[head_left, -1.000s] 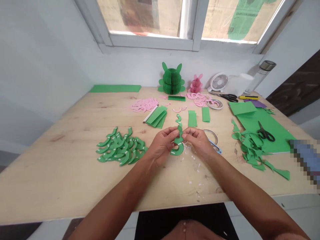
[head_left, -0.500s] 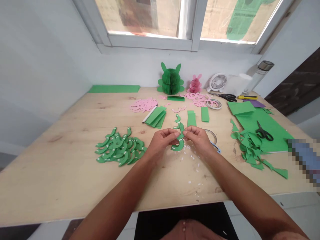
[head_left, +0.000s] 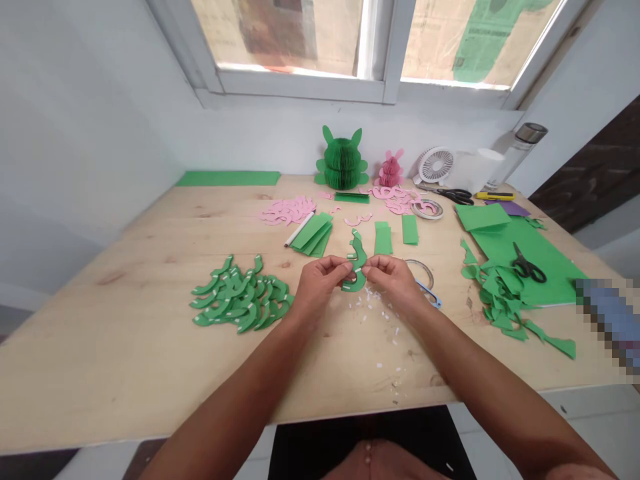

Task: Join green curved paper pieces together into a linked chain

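Between my hands is a curved green paper cutout [head_left: 358, 248] with small white strips on it, held upright above the table. My left hand [head_left: 324, 277] pinches its left side with thumb and fingers. My right hand [head_left: 387, 273] pinches the right edge near the middle. Small white paper bits [head_left: 373, 297] lie scattered below my hands. To the left of my left hand rests a heap of similar green cutouts [head_left: 243, 297] with white strips. A tape roll [head_left: 421, 270] and a light blue tool [head_left: 429, 293] lie just beyond my right hand, partly hidden by it.
Folded green papers [head_left: 313, 237], pink cutouts [head_left: 287, 210] and a green honeycomb paper figure [head_left: 343, 163] are farther back. On the right are black scissors [head_left: 529, 263], green scraps [head_left: 500, 293], green sheets [head_left: 545, 267] and a yellow cutter [head_left: 495, 196]. A small white fan [head_left: 435, 165] stands by the wall.
The green pieces in my hands now sit closer together and look like one continuous curved shape. My right hand has shifted slightly left and down; the surroundings look the same.
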`<state>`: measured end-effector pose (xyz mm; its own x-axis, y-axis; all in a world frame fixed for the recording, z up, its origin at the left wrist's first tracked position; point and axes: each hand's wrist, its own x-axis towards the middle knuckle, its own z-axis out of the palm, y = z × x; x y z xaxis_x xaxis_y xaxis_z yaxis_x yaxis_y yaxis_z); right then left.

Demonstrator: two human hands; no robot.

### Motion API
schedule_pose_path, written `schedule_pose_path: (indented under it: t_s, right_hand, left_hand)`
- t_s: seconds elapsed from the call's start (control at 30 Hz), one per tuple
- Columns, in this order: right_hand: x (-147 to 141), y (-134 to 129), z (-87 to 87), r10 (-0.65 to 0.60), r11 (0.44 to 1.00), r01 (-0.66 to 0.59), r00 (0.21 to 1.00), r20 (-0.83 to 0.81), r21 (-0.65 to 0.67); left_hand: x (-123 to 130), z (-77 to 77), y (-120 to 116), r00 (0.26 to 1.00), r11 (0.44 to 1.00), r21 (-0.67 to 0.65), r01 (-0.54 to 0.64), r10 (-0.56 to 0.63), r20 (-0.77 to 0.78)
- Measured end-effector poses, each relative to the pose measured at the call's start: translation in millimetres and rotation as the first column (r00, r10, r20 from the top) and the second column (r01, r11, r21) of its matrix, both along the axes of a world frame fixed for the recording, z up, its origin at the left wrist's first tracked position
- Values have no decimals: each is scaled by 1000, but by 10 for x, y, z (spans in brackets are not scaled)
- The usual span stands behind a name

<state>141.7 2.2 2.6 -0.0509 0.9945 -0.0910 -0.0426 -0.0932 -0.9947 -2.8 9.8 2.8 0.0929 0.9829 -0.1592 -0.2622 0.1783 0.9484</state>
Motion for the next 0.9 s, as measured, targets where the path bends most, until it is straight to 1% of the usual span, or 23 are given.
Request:
schedule_pose_path:
  t_s: [0.07, 0.17, 0.27, 0.33, 0.4, 0.5, 0.57, 0.6, 0.73, 0.9]
  right_hand:
    - [6, -3, -8, -1, 1000, 1, 1000, 9, 2]
    - [20, 0, -16, -6, 1000, 5, 1000, 17, 20]
    - [25, 8, -23, -2, 999, 1, 1000, 26, 36]
    - [22, 10, -24, -6, 999, 4, 998, 58, 38]
    - [17, 5, -16, -54, 995, 42, 989, 138, 85]
    - [11, -22, 12, -189, 959, 108, 934, 302, 263]
    - [3, -48, 31, -236, 927, 91, 896, 376, 364]
    - [-3, -60, 37, -230, 920, 65, 888, 398, 387]
    - [-30, -88, 29, -193, 917, -6, 868, 457, 399]
    - [-38, -81, 4, -191, 924, -6, 859, 475, 382]
  left_hand:
    - [1, 0, -2, 1000, 1000, -12, 6, -6, 4]
    - [-5, -15, -9, 999, 998, -32, 55, -55, 1]
    - [-8, -31, -21, 997, 997, -9, 76, -76, -27]
    - [-2, -30, -27, 997, 999, 15, 51, -50, -62]
    - [11, -19, -32, 996, 999, 35, 10, -7, -91]
    - [35, -2, -40, 987, 994, 87, -61, 73, -143]
    - [48, -5, -48, 979, 987, 136, -88, 111, -172]
    - [52, -12, -52, 976, 983, 158, -92, 120, -181]
    - [60, -64, -71, 965, 969, 233, -85, 138, -222]
    - [64, -100, -83, 940, 952, 298, -67, 161, -301]
